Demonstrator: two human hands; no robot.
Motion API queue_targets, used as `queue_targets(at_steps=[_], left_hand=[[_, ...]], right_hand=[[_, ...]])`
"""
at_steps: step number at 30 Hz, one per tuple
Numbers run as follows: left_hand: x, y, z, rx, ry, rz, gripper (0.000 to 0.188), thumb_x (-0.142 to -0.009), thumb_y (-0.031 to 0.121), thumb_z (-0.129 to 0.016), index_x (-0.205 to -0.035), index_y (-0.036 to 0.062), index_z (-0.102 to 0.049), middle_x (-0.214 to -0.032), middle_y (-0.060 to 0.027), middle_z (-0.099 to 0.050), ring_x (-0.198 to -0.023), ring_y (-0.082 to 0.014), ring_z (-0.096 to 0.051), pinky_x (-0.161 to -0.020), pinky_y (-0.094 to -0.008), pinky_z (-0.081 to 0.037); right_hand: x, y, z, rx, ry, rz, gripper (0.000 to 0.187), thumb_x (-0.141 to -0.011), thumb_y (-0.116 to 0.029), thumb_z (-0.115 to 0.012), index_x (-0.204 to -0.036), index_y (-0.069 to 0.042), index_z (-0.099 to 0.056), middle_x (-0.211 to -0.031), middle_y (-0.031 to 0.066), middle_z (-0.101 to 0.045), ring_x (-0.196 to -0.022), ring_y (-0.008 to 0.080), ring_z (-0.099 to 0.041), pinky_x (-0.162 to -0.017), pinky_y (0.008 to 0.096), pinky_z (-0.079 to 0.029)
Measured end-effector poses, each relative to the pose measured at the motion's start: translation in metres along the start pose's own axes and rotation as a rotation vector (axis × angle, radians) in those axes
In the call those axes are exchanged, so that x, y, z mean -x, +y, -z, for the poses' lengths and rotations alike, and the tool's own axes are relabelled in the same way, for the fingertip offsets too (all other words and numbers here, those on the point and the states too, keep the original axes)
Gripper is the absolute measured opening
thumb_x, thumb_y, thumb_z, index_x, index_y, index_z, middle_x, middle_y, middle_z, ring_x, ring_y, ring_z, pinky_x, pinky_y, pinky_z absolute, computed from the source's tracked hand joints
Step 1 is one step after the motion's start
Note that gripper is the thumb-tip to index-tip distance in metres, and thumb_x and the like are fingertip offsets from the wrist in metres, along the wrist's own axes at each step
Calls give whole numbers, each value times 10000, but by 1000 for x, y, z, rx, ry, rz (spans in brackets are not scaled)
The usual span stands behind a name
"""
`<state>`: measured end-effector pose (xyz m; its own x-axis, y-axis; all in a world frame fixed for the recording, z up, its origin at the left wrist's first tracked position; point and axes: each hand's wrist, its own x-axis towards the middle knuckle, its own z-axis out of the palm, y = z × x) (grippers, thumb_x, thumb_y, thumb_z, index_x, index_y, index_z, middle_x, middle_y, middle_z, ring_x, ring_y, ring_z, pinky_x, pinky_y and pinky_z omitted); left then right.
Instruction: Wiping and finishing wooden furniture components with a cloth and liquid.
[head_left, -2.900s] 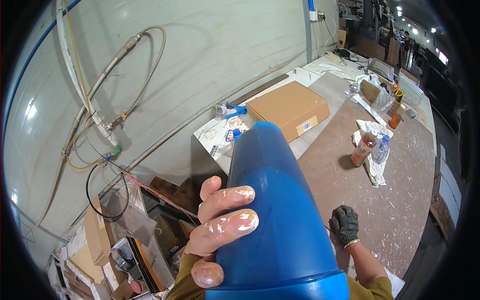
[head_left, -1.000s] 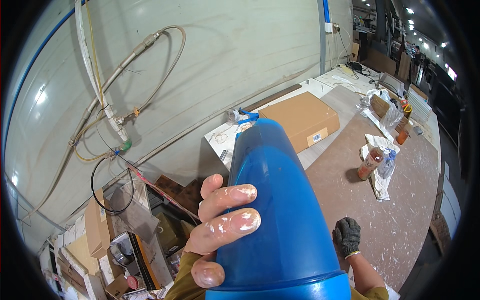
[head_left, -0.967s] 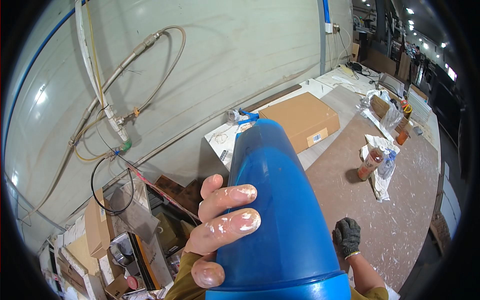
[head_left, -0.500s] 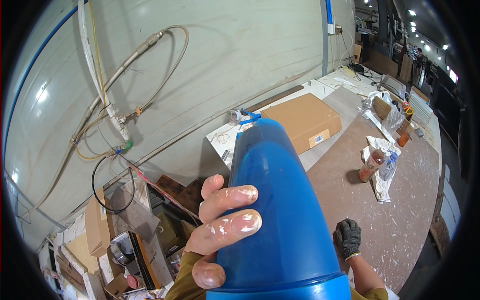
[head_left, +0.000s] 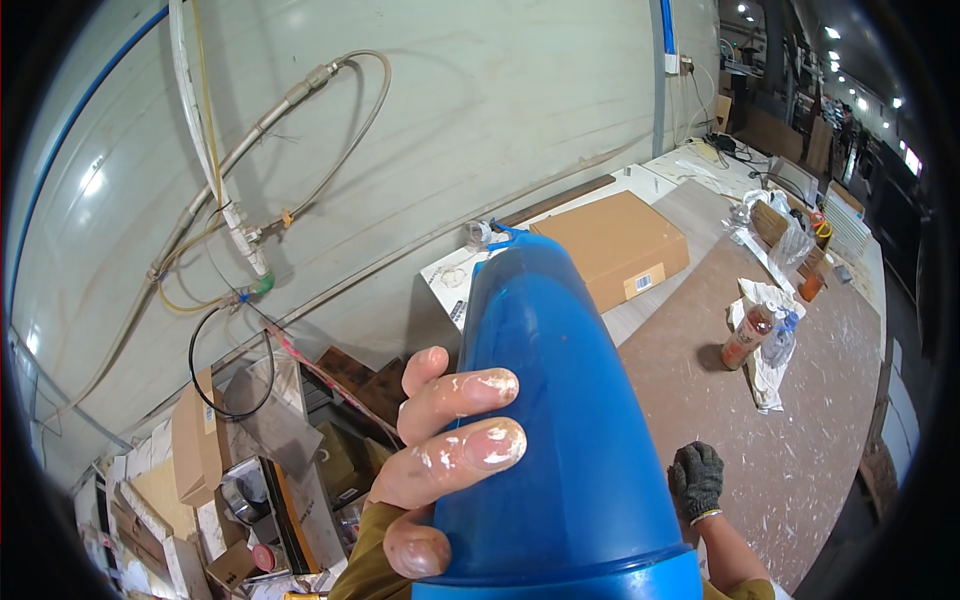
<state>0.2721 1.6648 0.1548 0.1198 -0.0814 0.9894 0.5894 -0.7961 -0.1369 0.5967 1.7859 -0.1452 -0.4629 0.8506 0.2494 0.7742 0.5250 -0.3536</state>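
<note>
— What is the left hand (head_left: 445, 440) doing?
— Its bare grip is wrapped on the side of a big blue bottle (head_left: 555, 420), held up close, above the desk (head_left: 800, 420).
— And the right hand (head_left: 695, 480)?
— It wears a dark glove, low beside the bottle. I cannot tell if it grips anything.

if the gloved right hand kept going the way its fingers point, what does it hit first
The right hand in its grey glove points up and away over the brown tabletop. The first thing roughly in that line looks like the orange bottle by the crumpled white paper, though depth is hard to judge.
</note>
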Motion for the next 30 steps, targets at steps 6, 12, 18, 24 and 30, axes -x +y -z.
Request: queue_targets(at_steps=[6,12,18,24,30], left_hand=[[-4,3,4,2,12,-16,461,-935,365,-491,-1374,304,-367,-1153,-142,-573,-1048,-396,-576,-1064,-581,-269],[-2,11,13,11,6,66,426,-951,367,-457,-1364,302,-377,-1147,-141,-575,-1044,-395,-579,-1063,-582,-266],[3,18,17,4,20,138,406,-960,372,-438,-1356,303,-384,-1139,-136,-577,-1039,-392,-581,-1061,-582,-266],[-3,35,-3,-86,219,238,422,-947,385,-469,-1352,308,-379,-1114,-118,-580,-1025,-380,-586,-1051,-581,-277],[7,14,9,-154,226,60,449,-939,385,-486,-1363,293,-369,-1110,-117,-570,-1012,-374,-590,-1044,-579,-285]], right_hand=[[-2,-8,6,7,31,29,307,-753,-268,-632,-1011,-109,-588,-1071,132,-550,-1050,343,-502,-902,467,-381],[-1,-8,4,13,50,17,292,-748,-272,-628,-991,-113,-595,-1066,135,-547,-1059,345,-493,-904,470,-374],[1,-1,-2,9,22,-8,340,-752,-288,-624,-1041,-113,-590,-1115,147,-544,-1089,354,-486,-927,480,-365],[0,3,-5,18,22,24,363,-755,-284,-628,-1067,-103,-585,-1140,154,-540,-1102,357,-482,-939,483,-362],[3,5,-10,22,34,3,353,-762,-270,-622,-1064,-91,-578,-1141,158,-540,-1105,360,-482,-939,480,-363]])
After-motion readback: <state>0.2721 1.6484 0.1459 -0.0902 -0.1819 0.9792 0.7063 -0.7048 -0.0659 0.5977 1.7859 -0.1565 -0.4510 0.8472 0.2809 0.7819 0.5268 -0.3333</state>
